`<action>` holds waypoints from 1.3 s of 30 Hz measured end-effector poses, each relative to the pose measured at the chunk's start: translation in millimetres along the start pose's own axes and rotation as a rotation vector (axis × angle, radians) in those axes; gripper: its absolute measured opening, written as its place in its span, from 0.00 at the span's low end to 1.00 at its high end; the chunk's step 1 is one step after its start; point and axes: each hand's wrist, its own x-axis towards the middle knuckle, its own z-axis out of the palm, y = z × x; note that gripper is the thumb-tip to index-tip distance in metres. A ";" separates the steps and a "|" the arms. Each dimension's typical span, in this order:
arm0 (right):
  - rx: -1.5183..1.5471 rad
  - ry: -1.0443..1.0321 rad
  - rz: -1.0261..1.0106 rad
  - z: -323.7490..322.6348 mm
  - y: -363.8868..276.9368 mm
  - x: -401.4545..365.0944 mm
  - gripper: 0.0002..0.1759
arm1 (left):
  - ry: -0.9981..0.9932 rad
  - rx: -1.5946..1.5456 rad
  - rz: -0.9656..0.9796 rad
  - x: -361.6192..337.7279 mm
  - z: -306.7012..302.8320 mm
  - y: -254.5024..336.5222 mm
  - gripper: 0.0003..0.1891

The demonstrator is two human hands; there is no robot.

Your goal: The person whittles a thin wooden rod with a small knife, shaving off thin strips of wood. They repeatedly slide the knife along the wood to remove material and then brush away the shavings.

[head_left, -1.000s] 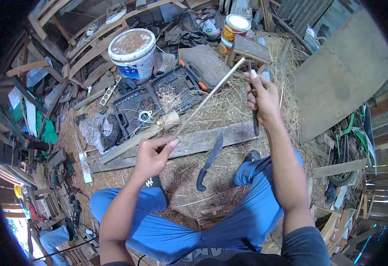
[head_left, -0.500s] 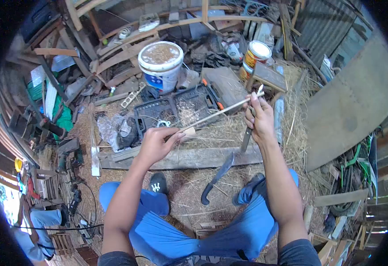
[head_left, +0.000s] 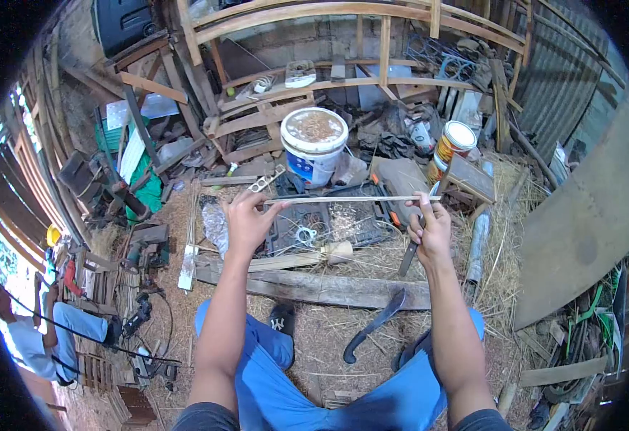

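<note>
In the head view, a thin stick (head_left: 350, 199) spanned nine to three o'clock. The left hand (head_left: 248, 224) pinched its nine-o'clock end; the right hand (head_left: 431, 228), curled around a knife (head_left: 408, 258), touched its three-o'clock end. A machete (head_left: 375, 325) lay at five o'clock.

The right hand (head_left: 431, 228) covers the middle of the knife (head_left: 409, 257), so only its handle and blade tip show. The left end of the thin stick (head_left: 350, 199) is partly lost among the fingers of the left hand (head_left: 248, 223), which also blocks part of the open tool case (head_left: 363, 228). Lettering on the white bucket (head_left: 311, 161) is too small to read. A small wooden stand (head_left: 472, 179) hides part of the yellow can (head_left: 449, 147). At lower left, the dark rim cuts off another person (head_left: 77, 323).
</note>
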 end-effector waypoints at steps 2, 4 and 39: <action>0.006 -0.034 0.014 5.0 3.7 -1.2 0.18 | 0.158 0.124 0.072 -1.5 -2.4 -4.5 0.17; 0.011 -0.074 0.008 7.2 7.2 -1.0 0.19 | 0.178 0.126 0.048 -1.1 -4.3 -10.0 0.17; -0.449 -0.112 -0.201 58.6 17.6 4.4 0.21 | -0.202 -0.545 0.018 7.5 32.0 13.1 0.10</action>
